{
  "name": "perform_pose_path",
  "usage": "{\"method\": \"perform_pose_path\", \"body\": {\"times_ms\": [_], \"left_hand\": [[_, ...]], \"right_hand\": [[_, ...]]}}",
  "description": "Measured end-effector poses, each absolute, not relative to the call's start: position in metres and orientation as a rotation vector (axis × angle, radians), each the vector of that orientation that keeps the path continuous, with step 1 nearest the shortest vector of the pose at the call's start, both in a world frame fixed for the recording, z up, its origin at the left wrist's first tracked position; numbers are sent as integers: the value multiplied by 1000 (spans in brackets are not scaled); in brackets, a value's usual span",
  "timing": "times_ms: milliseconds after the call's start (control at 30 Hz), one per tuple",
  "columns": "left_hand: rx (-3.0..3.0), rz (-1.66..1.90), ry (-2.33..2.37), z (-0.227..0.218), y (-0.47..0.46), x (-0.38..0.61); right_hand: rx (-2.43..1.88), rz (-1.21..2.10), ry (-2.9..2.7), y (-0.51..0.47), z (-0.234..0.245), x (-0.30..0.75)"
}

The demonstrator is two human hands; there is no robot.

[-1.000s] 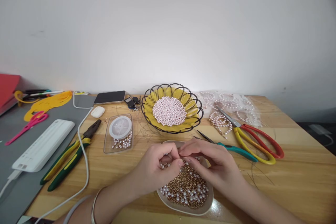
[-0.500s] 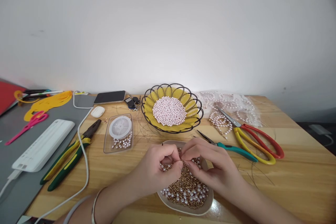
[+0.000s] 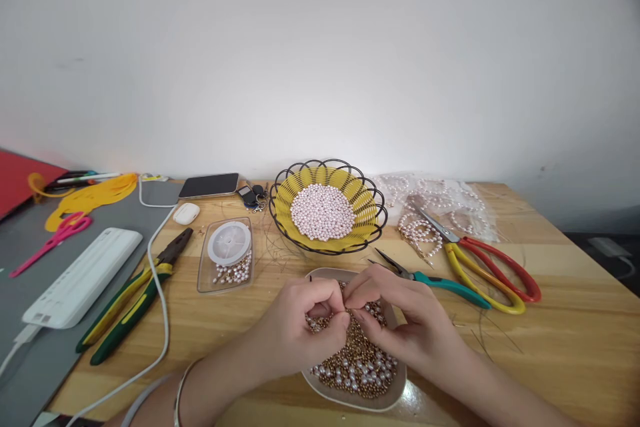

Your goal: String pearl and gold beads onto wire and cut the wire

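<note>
The left hand point(image 3: 305, 323) is pinched shut against the equally pinched right hand point(image 3: 405, 323); what is gripped is too small to tell. Just beneath lies the bead dish point(image 3: 350, 403). Were either pinch slackened, anything held would likely be lost among the loose beads point(image 3: 357, 367).

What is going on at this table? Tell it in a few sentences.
A person's left hand and right hand meet fingertip to fingertip over a dish of gold and pearl beads, pinching something too small to make out. A basket of pink beads stands behind; pliers and scissors lie to the right, untouched.
</note>
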State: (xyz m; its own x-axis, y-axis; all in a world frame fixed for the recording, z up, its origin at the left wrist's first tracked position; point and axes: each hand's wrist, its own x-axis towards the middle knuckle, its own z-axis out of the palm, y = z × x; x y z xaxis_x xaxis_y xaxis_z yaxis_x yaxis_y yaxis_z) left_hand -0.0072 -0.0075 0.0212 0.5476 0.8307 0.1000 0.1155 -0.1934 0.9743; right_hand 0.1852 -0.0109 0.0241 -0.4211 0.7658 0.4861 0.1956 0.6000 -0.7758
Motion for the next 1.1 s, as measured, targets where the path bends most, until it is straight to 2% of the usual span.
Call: {"method": "perform_pose_path", "body": {"times_ms": [700, 933, 1100], "left_hand": [[1920, 849, 747, 20, -11, -8], [1951, 942, 758, 22, -11, -7], [1955, 952, 775, 17, -11, -10]], "right_hand": [[-772, 646, -2071, -17, 17, 186], [-738, 817, -1947, -15, 23, 185], [-718, 774, -1959, -14, 24, 186]]}}
